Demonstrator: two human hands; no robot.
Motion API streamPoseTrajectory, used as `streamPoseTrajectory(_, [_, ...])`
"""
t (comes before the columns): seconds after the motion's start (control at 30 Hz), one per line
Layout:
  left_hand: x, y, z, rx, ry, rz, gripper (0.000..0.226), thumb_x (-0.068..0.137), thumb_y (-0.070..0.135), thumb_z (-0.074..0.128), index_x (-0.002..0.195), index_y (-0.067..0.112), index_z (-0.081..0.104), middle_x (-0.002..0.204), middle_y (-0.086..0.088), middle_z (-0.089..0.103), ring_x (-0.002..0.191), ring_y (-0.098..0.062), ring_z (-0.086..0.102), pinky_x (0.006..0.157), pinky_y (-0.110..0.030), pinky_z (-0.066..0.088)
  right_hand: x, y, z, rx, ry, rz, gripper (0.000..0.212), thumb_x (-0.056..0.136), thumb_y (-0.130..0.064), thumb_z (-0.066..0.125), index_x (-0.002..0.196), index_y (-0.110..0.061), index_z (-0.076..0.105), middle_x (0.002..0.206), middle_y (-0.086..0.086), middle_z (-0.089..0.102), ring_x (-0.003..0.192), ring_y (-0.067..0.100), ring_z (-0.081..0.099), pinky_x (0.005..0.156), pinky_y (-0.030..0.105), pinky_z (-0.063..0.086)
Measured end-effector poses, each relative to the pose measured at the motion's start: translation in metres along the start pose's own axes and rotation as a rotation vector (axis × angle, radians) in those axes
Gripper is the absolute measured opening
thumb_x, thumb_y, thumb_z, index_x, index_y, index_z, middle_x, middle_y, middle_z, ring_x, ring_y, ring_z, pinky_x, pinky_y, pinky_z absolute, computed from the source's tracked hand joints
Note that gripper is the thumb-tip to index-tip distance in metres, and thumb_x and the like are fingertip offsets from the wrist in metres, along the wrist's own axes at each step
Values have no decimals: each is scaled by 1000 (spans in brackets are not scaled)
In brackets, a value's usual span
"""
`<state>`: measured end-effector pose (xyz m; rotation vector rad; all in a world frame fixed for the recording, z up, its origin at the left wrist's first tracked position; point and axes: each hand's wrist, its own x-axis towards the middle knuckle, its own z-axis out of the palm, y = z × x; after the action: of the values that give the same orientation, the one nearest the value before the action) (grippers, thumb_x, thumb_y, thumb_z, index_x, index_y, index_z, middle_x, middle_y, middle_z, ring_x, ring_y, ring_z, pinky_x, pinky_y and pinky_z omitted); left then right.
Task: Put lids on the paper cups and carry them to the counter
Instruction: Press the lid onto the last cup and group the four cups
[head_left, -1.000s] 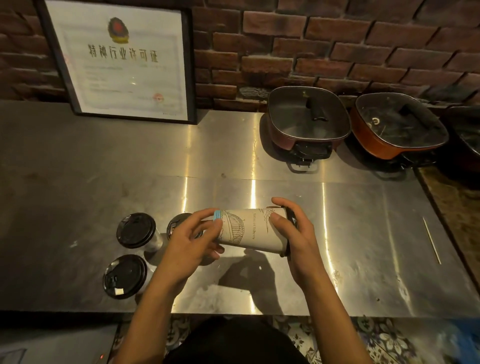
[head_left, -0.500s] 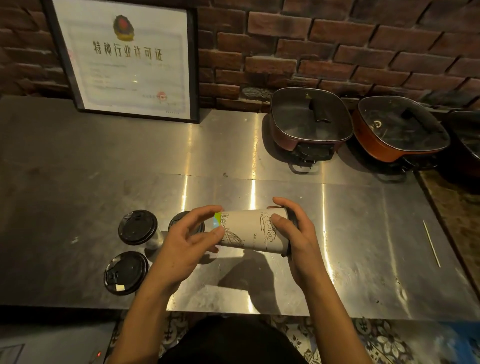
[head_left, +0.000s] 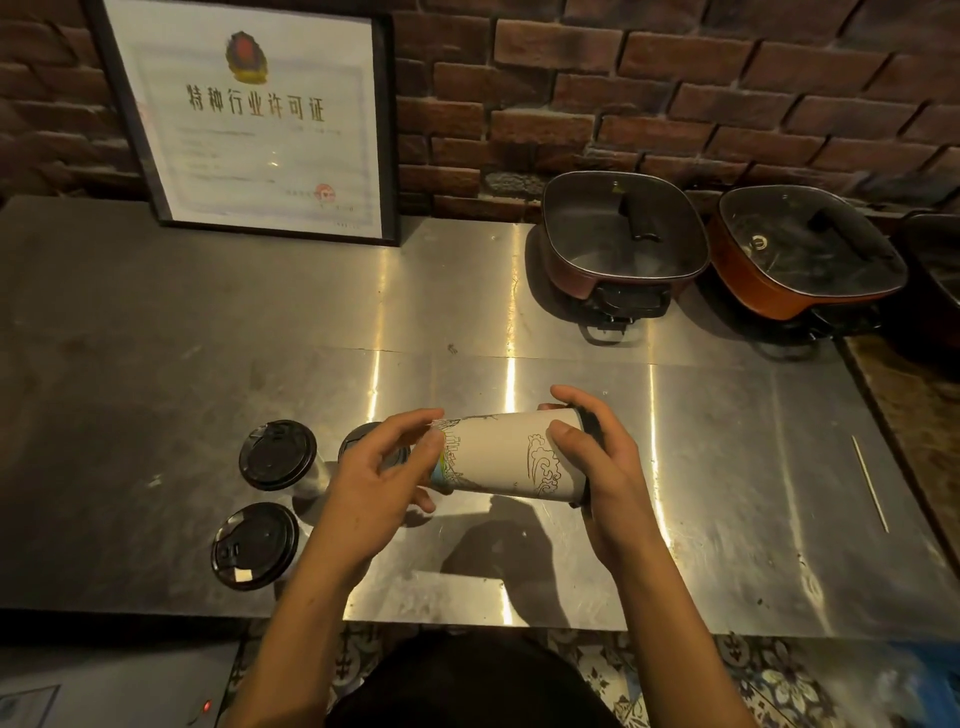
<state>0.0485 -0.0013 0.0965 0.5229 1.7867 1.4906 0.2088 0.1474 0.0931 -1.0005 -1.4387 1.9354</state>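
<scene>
Around: lidded cups (head_left: 278, 454) stand lower left on the table (head_left: 208, 338), one half hidden behind the left hand (head_left: 374, 483); two pots (head_left: 623, 234) upper right.
Cup: white line-drawn paper cup (head_left: 498, 452), sideways at centre, above the table.
Hands: left hand grips its base; right hand (head_left: 597, 467) grips its black lid (head_left: 592, 421) end.

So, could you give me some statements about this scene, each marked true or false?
1. The left hand and right hand hold a cup sideways. True.
2. Its lid is at the left hand's end. False: it is at the right hand's.
3. The standing cups are open. False: each is lidded.
4. The pots are covered. True.
5. The frame lies flat. False: it leans on the wall.
</scene>
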Motion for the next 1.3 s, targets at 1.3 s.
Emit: streamPoseTrajectory(1.3, [3, 11, -4, 79, -204, 79, 39, 83, 26, 79, 119, 36, 70, 110, 1, 76, 112, -24, 70, 87, -44, 63, 3, 8, -5, 99, 34, 50, 38, 81, -38, 63, 119, -34, 66, 116, 9, 65, 105, 28, 69, 66, 36, 59])
